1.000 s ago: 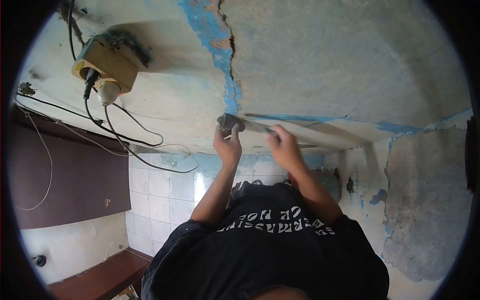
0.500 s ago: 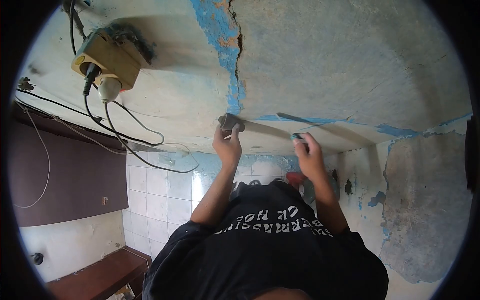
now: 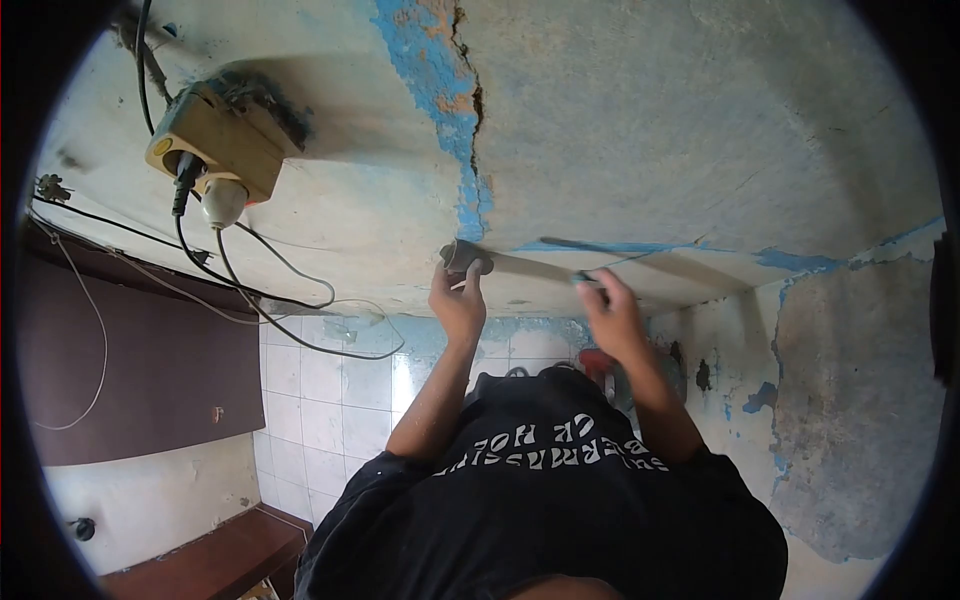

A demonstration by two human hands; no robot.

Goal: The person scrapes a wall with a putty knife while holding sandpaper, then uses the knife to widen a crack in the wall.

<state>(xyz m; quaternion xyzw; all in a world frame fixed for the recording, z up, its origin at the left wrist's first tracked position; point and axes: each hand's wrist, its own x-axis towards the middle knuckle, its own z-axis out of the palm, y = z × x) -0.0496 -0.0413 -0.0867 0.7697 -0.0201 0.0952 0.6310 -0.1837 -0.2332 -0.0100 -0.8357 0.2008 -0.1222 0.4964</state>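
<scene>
My left hand is closed around a dark, curled piece that looks like sandpaper, held up at the wall just under the lower end of a blue, cracked strip. To its right, my right hand has its fingers bent round a small dark object with a greenish end. Most of that object is hidden by the fingers, and I cannot tell what it is. Beyond it, a blue streak of bared paint runs sideways along the wall.
On the wall at upper left hangs a yellowed socket box with two plugs and looping cables. A dark brown panel stands at the left. White floor tiles lie below, with a red thing by my right forearm. Peeling wall closes the right side.
My right hand has shifted slightly left and looks a little blurred. The left hand keeps its hold on the sandpaper at nearly the same spot. The whole view has dropped slightly.
</scene>
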